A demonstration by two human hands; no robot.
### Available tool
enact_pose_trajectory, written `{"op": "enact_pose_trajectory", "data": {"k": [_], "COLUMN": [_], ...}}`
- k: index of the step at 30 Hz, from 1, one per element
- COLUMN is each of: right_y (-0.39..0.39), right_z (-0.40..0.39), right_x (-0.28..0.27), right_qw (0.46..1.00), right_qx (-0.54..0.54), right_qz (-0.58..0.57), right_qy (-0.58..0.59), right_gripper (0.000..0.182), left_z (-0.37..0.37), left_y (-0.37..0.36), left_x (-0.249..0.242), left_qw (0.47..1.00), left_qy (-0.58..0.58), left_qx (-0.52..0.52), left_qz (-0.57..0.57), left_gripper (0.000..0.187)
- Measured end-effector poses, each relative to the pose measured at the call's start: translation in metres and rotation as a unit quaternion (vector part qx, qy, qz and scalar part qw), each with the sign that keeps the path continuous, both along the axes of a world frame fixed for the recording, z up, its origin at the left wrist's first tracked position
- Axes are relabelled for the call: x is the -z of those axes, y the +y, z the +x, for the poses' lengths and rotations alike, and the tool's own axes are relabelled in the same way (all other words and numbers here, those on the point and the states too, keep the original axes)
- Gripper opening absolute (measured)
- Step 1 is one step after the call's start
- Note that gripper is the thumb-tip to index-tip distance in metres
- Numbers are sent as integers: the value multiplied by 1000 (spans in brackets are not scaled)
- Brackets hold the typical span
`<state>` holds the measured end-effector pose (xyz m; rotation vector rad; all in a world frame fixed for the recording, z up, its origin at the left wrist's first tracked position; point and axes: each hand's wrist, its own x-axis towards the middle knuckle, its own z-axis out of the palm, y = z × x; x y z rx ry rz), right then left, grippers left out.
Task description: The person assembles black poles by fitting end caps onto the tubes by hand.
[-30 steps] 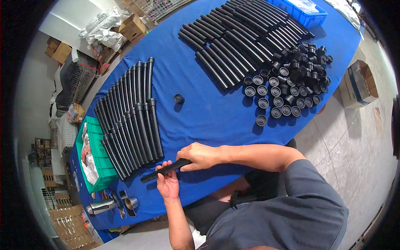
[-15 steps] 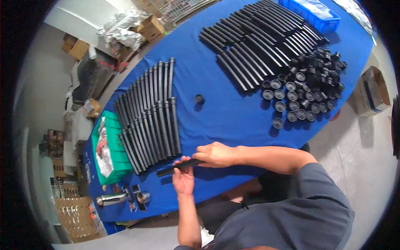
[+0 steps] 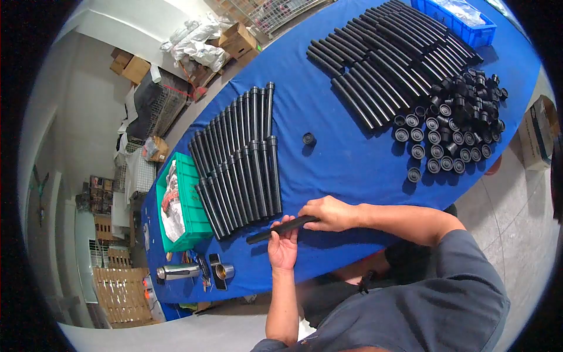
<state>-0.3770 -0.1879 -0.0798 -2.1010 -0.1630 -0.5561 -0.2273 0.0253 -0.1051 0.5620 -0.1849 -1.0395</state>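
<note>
A black tube [image 3: 267, 235] is held slantwise above the blue cloth near the table's front edge. My right hand [image 3: 329, 214] is closed around its right end, covering it. Palm up beneath the tube, my left hand [image 3: 283, 249] has its fingers wrapped about the middle. The tube's left end sticks out free. Just beyond my hands lie two rows of black tubes with caps on their far ends [image 3: 249, 176]. A single black cap [image 3: 308, 139] sits alone farther back on the cloth.
Loose black caps [image 3: 434, 138] are heaped at the right, beside rows of black tubes [image 3: 375, 64]. A blue crate [image 3: 484, 36] stands at the far right corner, a green crate [image 3: 196, 214] at the left. Near it are a steel flask [image 3: 179, 271] and a metal cup [image 3: 224, 271].
The whole view has shifted, so the table and my hands appear farther right. Both hands keep their hold on the tube, with little change in grip.
</note>
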Motion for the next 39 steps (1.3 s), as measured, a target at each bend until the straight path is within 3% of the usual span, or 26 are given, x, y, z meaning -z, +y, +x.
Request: {"op": "enact_pose_trajectory", "data": {"k": [2, 5, 6, 9, 12, 15, 16, 19, 20, 23, 24, 27, 28, 30, 32, 35, 39], "right_y": [6, -2, -7, 0, 1, -12, -8, 1, 1, -13, -10, -2, -1, -5, -13, -7, -5], "right_z": [-1, -1, -4, -1, -3, 2, 6, -2, -2, -1, 3, 2, 1, -1, 0, 3, 3], "right_x": [1, -3, -14, -1, -5, -7, 3, -11, -10, -33, -9, -10, -13, -26, -45, -12, -12], "right_qw": [998, 999, 990, 998, 999, 986, 999, 997, 999, 952, 992, 991, 995, 988, 915, 999, 998], "right_qx": [32, -15, -35, 49, 28, -48, -7, 38, 34, -55, -19, 50, 44, -8, -58, 2, -9], "right_qz": [-48, 49, 93, -10, -10, 84, 30, -59, -24, 153, 69, -118, -83, 74, 236, 17, 31], "right_qy": [-16, 4, 104, -27, -18, 137, 22, -15, -18, 260, 105, -46, -44, 132, 321, 50, 55], "right_gripper": [30, 30, 30, 31, 33, 39, 38, 29, 28, 33, 34, 32, 30, 30, 31, 31, 31], "left_z": [2, -1, -2, -3, -1, -3, -2, -1, -1, -1, -4, -3, -3, -1, -1, -2, -4], "left_y": [-1, -1, -3, -2, -3, -4, -4, -3, -2, -3, -5, -7, -5, -3, -4, -6, -3], "left_x": [1, 1, -1, -5, -3, -3, -2, -1, 0, -1, -4, -8, -5, -1, -1, -6, -4], "left_qw": [1000, 1000, 1000, 1000, 1000, 1000, 1000, 1000, 999, 1000, 1000, 999, 999, 999, 999, 1000, 1000], "left_qy": [23, -2, -6, -3, 16, -14, -11, 21, 25, 12, 9, 35, 43, 32, 27, 22, 2], "left_qx": [0, -5, -6, -11, -1, 3, -4, -7, -2, 4, -4, 0, -4, 7, 9, 0, -5], "left_qz": [-5, -18, -6, 15, -8, -18, -3, -7, -19, -13, -4, -3, -10, -23, -22, -9, -6], "left_gripper": [31, 31, 30, 30, 30, 32, 31, 30, 30, 30, 30, 26, 26, 28, 28, 28, 27]}}
